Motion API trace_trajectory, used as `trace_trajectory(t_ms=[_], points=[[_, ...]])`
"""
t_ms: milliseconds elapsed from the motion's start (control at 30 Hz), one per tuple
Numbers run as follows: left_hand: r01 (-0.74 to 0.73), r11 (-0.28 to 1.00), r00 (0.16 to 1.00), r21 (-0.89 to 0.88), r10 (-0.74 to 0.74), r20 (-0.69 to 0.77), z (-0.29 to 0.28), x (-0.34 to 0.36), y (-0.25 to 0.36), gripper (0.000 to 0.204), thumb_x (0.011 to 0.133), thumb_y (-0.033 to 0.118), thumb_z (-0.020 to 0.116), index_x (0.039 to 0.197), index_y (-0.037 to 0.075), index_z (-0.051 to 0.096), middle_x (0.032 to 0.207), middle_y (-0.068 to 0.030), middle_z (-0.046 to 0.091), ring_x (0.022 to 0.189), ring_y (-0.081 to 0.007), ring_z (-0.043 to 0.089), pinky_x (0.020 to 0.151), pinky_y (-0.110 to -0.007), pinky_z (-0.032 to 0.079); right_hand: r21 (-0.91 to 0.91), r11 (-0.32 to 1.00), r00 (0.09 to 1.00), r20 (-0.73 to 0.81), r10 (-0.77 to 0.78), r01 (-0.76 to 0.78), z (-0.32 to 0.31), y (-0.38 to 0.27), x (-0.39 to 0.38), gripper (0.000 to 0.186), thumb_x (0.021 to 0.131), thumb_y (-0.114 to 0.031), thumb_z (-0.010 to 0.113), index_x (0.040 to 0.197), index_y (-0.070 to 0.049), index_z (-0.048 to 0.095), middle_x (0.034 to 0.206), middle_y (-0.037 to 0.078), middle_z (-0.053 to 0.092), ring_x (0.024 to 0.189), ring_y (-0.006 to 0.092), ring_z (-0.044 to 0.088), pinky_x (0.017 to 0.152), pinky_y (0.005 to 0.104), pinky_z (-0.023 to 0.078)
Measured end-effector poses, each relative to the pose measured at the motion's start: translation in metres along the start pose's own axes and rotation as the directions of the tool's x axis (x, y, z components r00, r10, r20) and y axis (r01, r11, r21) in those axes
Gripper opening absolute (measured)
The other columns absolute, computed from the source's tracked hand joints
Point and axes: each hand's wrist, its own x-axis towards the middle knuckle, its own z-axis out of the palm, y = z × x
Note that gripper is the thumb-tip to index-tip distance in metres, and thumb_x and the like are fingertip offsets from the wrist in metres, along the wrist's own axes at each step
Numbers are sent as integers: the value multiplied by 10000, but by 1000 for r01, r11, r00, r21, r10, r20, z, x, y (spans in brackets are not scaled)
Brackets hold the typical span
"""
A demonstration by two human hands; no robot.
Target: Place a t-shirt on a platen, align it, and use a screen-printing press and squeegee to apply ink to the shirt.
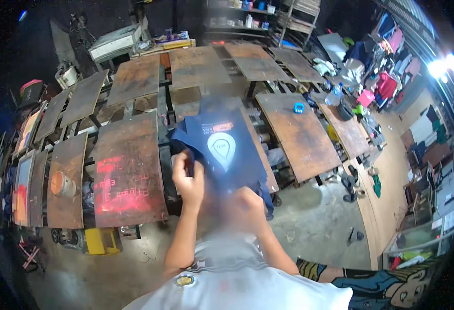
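A navy T-shirt [242,139] lies spread over a brown board in front of me. A white drop-shaped print sits on it, with smaller pale and orange lettering above. My left hand [189,181] is at the shirt's left edge, its fingers curled around a dark fold of the cloth. At the near edge my right hand [248,206] is closed on the fabric; its fingertips are hidden. A blurred vertical band crosses the middle of the picture and smears part of the shirt and the right hand.
Rows of worn boards on metal frames surround me; one red-stained board [128,175] stands at my left. A paint bucket [63,184] sits farther left. On the right boards are a blue gadget [298,107] and a water bottle [334,95]. Shoes [350,185] lie on the floor.
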Motion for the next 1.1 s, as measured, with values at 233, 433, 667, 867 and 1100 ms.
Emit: trace_trajectory(t_ms=[233,433,667,867,1100], points=[[-253,962,931,105,213,297,25,3,36,194,761,-10,664,948,-17,614,975,-171,628,945,-358,594,878,-419,472,-91,990,963,-235,-131,112,-30,-17,61,382,720,-111,788,1052,-7,630,976,114,625,767,224,570,710,318,482],[-249,956,896,154,167,411,35,-11,50,272,721,-23,638,993,-17,641,1044,-177,646,1014,-365,611,897,-421,489,-83,986,974,-168,-153,141,-37,-1,96,343,776,-49,726,1106,-2,646,1033,133,644,855,241,627,770,322,506],[-151,980,915,133,87,393,31,-18,44,313,754,-45,598,1067,-50,622,1099,-207,641,1043,-390,626,912,-403,501,51,977,977,40,-210,207,-27,6,97,318,783,-105,788,1070,-20,682,1018,113,659,828,206,627,726,309,510],[64,994,904,92,-97,416,18,-16,36,285,752,-71,546,1033,-54,592,1040,-196,629,964,-294,639,878,-356,501,282,959,986,143,-84,41,-22,33,103,200,827,-56,755,1004,12,692,981,92,679,840,155,647,751,285,514],[-208,974,956,87,184,228,32,-13,42,295,783,-37,629,1077,-8,617,1138,-170,638,1024,-300,624,921,-384,491,115,989,992,-96,-80,91,-3,33,91,90,837,3,704,919,27,673,818,114,668,717,180,648,677,296,504]])
